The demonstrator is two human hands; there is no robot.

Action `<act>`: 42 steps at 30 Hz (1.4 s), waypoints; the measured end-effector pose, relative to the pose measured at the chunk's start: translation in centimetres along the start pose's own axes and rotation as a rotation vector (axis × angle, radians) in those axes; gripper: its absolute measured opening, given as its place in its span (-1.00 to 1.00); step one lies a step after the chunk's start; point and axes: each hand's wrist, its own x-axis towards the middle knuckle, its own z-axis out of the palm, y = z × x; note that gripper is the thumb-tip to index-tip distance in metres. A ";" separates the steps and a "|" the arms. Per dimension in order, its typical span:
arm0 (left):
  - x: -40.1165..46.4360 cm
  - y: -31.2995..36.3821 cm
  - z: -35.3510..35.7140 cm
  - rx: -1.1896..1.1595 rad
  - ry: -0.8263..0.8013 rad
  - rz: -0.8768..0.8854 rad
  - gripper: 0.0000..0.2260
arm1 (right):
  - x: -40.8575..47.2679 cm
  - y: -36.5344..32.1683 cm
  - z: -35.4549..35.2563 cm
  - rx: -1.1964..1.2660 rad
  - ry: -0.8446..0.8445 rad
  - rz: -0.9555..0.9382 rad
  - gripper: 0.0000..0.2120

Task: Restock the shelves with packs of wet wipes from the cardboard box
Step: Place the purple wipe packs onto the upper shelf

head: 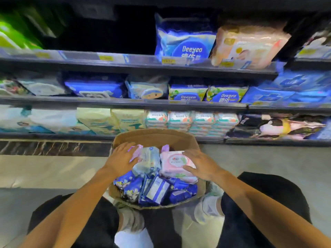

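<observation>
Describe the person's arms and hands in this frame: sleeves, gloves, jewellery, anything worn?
Both forearms are bare up to the frame edge, with no sleeves in view. The left hand and right hand wear no gloves, and no watch, bracelet or ring shows, though motion blur could hide small items. No markings are visible. Lower down, dark black clothing covers the legs.

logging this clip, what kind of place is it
Most likely a shop aisle: tiered shelves with yellow price tags, packaged wipes facing out, and an open cardboard box of packs on the floor.
</observation>
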 end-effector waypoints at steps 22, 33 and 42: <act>5.4 -1.7 3.9 -0.463 -0.211 -0.777 0.13 | 12.6 0.2 5.2 0.146 -0.085 0.133 -0.46; 5.2 -0.6 4.7 -0.763 -0.113 -0.822 -0.35 | 17.1 1.2 7.1 0.237 -0.192 0.309 -0.48; 6.4 -3.1 4.6 -0.795 -0.158 -0.752 -0.20 | 23.5 2.4 11.0 0.257 -0.349 0.548 -0.64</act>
